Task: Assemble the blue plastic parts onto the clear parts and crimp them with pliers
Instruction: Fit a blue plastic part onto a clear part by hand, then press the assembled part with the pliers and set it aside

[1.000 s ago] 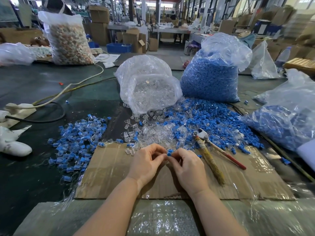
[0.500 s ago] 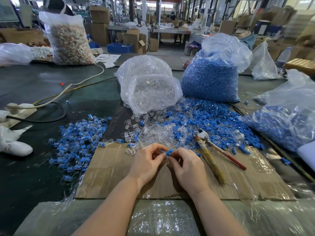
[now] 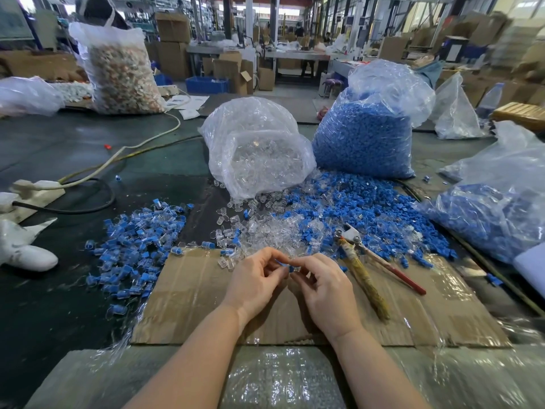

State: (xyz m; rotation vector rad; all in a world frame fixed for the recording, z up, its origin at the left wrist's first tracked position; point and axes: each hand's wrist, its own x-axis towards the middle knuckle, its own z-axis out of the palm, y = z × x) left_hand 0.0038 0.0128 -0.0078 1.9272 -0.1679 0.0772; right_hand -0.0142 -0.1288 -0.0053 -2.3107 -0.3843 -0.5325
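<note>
Flattened brown cardboard sheet (image 3: 191, 293) covers the near bench and serves as the work surface. Above it, left hand (image 3: 255, 283) and right hand (image 3: 323, 286) meet fingertip to fingertip, both pinching one small blue plastic part (image 3: 290, 268) at the midline (any clear mate is too hidden to confirm). The part is judged light, rigid and slippery; grip it by its flat sides. Worn pliers with one red handle (image 3: 367, 261) lie untouched just right. Beyond sit loose clear plastic parts (image 3: 265, 228), then the bag of blue parts (image 3: 365, 140).
</note>
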